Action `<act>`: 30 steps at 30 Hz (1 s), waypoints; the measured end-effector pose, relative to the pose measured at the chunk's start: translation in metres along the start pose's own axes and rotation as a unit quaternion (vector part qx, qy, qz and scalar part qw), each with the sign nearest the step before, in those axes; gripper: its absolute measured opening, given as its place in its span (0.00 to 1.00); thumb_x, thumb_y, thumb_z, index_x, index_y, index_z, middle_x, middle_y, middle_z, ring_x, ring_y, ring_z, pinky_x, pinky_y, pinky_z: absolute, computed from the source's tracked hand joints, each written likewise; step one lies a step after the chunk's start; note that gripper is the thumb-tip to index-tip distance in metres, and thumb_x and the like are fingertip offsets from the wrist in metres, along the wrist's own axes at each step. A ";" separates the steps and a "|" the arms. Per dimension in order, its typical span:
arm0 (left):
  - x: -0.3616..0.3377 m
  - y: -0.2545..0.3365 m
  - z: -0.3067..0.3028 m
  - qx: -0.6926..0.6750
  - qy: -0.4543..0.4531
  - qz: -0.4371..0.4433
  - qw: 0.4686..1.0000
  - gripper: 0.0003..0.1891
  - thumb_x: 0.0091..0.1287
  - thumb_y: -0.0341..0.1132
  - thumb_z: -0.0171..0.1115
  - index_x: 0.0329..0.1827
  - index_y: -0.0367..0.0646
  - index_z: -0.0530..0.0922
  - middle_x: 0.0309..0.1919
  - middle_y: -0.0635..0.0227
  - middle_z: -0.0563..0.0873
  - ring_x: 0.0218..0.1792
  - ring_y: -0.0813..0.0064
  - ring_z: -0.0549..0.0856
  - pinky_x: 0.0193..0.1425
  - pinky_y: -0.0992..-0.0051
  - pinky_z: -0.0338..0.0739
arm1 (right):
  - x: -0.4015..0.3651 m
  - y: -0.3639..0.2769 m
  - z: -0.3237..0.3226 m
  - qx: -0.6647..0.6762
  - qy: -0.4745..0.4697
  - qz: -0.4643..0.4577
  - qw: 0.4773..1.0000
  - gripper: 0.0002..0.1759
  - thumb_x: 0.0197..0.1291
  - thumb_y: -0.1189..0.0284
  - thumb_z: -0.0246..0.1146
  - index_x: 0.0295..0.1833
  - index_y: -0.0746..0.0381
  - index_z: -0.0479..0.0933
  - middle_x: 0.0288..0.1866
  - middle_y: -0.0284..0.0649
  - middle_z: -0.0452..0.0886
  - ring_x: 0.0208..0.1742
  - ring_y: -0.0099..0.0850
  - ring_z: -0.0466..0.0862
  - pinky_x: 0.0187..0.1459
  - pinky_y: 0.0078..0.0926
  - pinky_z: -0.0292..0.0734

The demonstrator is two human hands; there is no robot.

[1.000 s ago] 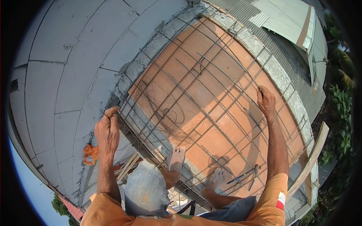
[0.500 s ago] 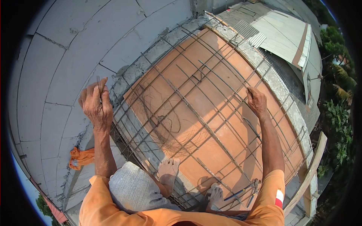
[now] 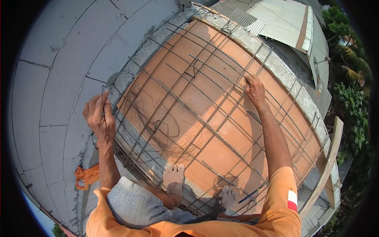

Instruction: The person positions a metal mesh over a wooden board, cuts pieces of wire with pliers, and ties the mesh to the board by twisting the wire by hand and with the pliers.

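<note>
My left hand (image 3: pixel 99 118) is raised beside the grey block wall, its fingers pinched on a small bunch of thin dark tie wires (image 3: pixel 104 94) that point upward. My right hand (image 3: pixel 256 93) is closed, fingertips at a crossing of the rebar grid (image 3: pixel 205 123). Whatever is between those fingertips is too small to make out. Beneath the grid lies orange-brown formwork board (image 3: pixel 229 138). A loose tangle of thin wire (image 3: pixel 158 126) is spread over the bars at left of centre. Near my right foot lies a tool with a blue handle (image 3: pixel 248 196), partly covered by my sleeve.
The grey block wall (image 3: pixel 59 91) rises on the left, with an orange cloth (image 3: pixel 87 176) beside it. A concrete edge (image 3: pixel 272 65) borders the grid on the far side. A wooden plank (image 3: pixel 325 170) leans at right. Metal roofs (image 3: pixel 282 25) and trees lie beyond.
The view has shifted, so the grid sits further left and higher. My right hand stays at about the same rebar crossing. My left hand still grips the wires, slightly closer to the grid.
</note>
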State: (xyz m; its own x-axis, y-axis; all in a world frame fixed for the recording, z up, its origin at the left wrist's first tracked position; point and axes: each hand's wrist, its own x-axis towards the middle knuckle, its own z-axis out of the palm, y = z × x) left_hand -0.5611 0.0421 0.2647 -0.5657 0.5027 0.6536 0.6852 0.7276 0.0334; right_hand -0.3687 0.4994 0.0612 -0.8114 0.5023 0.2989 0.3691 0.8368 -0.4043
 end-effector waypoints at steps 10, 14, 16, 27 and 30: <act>-0.009 0.010 0.010 -0.017 -0.042 0.008 0.999 0.11 0.67 0.30 0.62 0.49 0.45 0.87 0.42 0.68 0.86 0.43 0.69 0.81 0.56 0.66 0.68 | -0.003 -0.014 0.017 -0.110 -0.005 -0.005 0.994 0.14 0.55 0.78 0.61 0.49 0.58 0.78 0.41 0.42 0.80 0.47 0.43 0.81 0.48 0.43 0.79; -0.012 0.009 0.015 -0.007 -0.046 0.012 0.999 0.10 0.66 0.30 0.63 0.49 0.46 0.87 0.42 0.69 0.86 0.43 0.69 0.81 0.55 0.67 0.68 | -0.007 -0.019 0.010 -0.124 0.017 -0.009 0.992 0.16 0.55 0.78 0.62 0.51 0.57 0.78 0.42 0.41 0.81 0.49 0.41 0.80 0.51 0.42 0.77; -0.011 0.013 0.015 -0.029 -0.043 0.006 0.999 0.10 0.65 0.29 0.65 0.48 0.46 0.87 0.42 0.69 0.86 0.43 0.68 0.81 0.54 0.67 0.68 | -0.011 -0.018 0.009 -0.119 0.038 -0.023 0.992 0.16 0.55 0.78 0.63 0.51 0.58 0.78 0.43 0.41 0.80 0.49 0.41 0.80 0.51 0.42 0.77; -0.013 0.015 0.016 -0.020 -0.058 0.008 0.998 0.10 0.69 0.28 0.62 0.50 0.46 0.86 0.44 0.68 0.87 0.46 0.68 0.83 0.60 0.64 0.72 | -0.041 -0.022 0.003 -0.173 0.001 -0.098 0.980 0.11 0.51 0.77 0.65 0.42 0.61 0.79 0.41 0.41 0.78 0.46 0.38 0.80 0.46 0.38 0.77; -0.011 0.018 0.017 -0.014 -0.057 0.005 0.998 0.11 0.71 0.29 0.60 0.52 0.45 0.86 0.45 0.66 0.87 0.47 0.69 0.83 0.56 0.65 0.75 | -0.041 -0.021 0.011 -0.177 0.000 -0.088 0.980 0.06 0.53 0.75 0.63 0.38 0.63 0.79 0.38 0.42 0.77 0.44 0.38 0.80 0.41 0.37 0.77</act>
State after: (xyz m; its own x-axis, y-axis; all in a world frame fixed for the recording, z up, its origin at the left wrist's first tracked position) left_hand -0.5501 0.0574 0.2449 -0.6064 0.5601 0.5644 0.7023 0.7101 0.0499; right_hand -0.3480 0.4585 0.0479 -0.8763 0.3439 0.3372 0.3582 0.9334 -0.0213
